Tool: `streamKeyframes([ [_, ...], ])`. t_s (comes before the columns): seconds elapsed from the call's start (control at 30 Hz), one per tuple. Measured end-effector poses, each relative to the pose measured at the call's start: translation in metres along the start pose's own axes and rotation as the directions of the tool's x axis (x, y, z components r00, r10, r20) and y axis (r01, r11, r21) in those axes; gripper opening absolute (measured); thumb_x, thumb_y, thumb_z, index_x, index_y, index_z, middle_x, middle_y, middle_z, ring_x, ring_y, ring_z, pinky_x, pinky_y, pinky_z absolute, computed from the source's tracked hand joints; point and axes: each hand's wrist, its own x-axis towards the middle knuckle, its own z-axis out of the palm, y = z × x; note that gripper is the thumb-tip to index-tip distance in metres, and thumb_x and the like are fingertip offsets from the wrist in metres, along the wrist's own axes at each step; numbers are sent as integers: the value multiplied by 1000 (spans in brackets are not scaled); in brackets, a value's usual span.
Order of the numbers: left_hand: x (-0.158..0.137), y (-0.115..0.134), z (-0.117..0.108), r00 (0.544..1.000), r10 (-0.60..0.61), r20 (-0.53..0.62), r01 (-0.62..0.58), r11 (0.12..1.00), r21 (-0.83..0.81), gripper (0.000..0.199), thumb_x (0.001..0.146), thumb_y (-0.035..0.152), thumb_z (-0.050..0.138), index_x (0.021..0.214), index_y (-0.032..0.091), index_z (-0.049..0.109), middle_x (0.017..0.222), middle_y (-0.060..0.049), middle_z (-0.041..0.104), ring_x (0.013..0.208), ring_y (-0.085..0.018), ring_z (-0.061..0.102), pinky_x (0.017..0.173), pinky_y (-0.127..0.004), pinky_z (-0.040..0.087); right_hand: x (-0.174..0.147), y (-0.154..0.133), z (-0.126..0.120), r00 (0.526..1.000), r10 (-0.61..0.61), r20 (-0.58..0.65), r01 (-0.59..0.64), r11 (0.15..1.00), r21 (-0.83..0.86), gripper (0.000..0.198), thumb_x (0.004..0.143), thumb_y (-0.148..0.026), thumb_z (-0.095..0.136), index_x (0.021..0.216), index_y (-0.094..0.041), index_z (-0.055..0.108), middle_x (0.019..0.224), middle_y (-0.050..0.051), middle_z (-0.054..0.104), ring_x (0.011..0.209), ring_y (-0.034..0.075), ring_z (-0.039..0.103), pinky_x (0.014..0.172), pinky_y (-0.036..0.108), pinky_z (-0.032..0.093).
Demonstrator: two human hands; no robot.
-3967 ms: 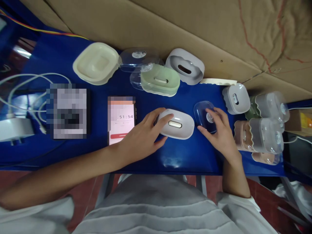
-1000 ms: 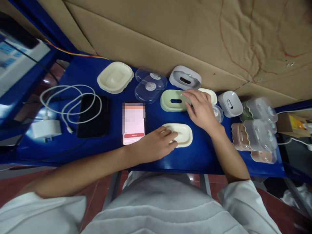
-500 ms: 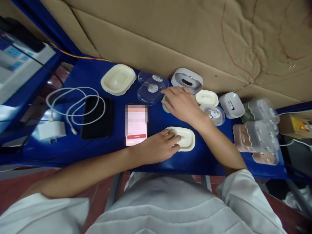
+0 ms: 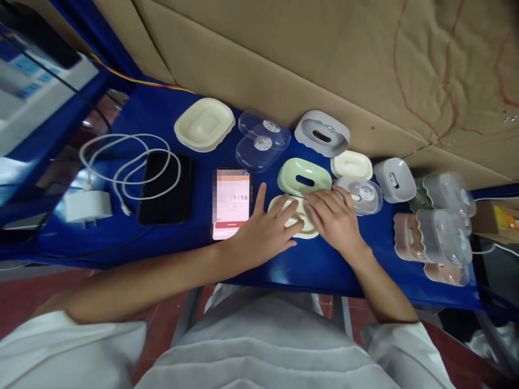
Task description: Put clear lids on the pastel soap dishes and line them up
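My left hand point(image 4: 270, 233) lies over the left side of a shallow cream tray point(image 4: 310, 229), its fingers spread and the index finger lifted away. At the tray's right end is my right hand point(image 4: 335, 220), fingers bent together over the edge; its grip is partly hidden. Just behind the tray sits a light green oval box point(image 4: 288, 172) with a slot in its floor, close to my right fingertips. A clear lid point(image 4: 371, 202) with a round sticker lies beyond my right hand, in front of a second, smaller-looking cream tray point(image 4: 352, 163).
Grey slotted boxes point(image 4: 324, 118) point(image 4: 399, 189) and a large cream tray point(image 4: 205, 124) stand along the cardboard wall. Clear lids point(image 4: 255, 156) overlap nearby. A lit phone point(image 4: 231, 208), black device point(image 4: 164, 208) and white charger point(image 4: 89, 206) lie left; pink boxes point(image 4: 405, 232) under clear covers stand right.
My right hand has left the green box and come down toward me to the cream tray's right end. My left fingers have spread wider. The view has shifted slightly.
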Motion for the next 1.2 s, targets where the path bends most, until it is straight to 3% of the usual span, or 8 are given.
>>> streamKeyframes([
  [0.13,0,0,2,1000,6,-9,-6,1000,23,20,105,31,69,119,18,73,135,-16,69,137,-38,60,122,-83,36,-2,1,8,998,55,-3,-56,998,-21,41,112,-24,49,149,-22,64,138,12,76,132,30,69,129,57,33],
  [0.3,-1,-2,-2,999,46,-6,-46,999,19,14,106,26,65,110,14,72,122,-16,72,123,-34,69,110,-55,56,-4,8,12,997,83,4,-83,995,60,37,112,-25,50,143,-24,69,135,9,78,128,27,71,129,53,35],
  [0.53,-3,-2,-4,998,55,10,-56,996,64,15,105,26,66,111,14,72,120,-17,72,121,-34,70,108,-52,56,-3,12,11,993,115,-9,-113,987,110,37,112,-27,48,138,-28,73,128,7,80,122,27,73,127,55,40],
  [0.63,-1,-2,-5,999,32,-18,-31,998,57,18,104,25,67,119,14,70,130,-18,70,120,-34,71,105,-51,58,-3,10,7,991,116,-65,-108,988,114,36,112,-26,48,137,-29,74,125,7,81,118,26,75,124,55,43],
  [0.77,2,-4,-9,983,42,-177,-23,994,109,37,104,17,65,140,22,63,143,-16,66,131,-34,66,110,-55,56,-15,3,-3,985,40,-166,-19,992,126,31,109,-24,56,132,-29,76,118,6,83,109,25,77,116,51,49],
  [0.87,3,-7,-11,965,82,-248,-49,989,138,42,103,13,63,143,27,62,142,-11,68,131,-31,65,114,-55,53,-29,-3,-8,990,-55,-130,71,991,118,27,107,-23,60,126,-31,78,116,4,84,109,25,78,111,50,52],
  [1.03,5,-12,-11,986,143,-84,-130,981,148,15,105,16,62,117,18,71,119,-10,74,111,-28,70,104,-47,57,-45,-5,-4,985,-171,-29,172,984,46,22,108,-28,64,123,-30,79,114,3,84,105,22,78,104,45,55],
  [1.2,8,-14,-9,985,170,-33,-163,972,167,18,105,12,58,116,18,71,115,-9,74,109,-28,70,99,-46,57,-46,-5,6,972,-234,-26,233,972,-31,18,106,-27,69,120,-29,79,117,4,83,108,22,76,105,41,56],
])
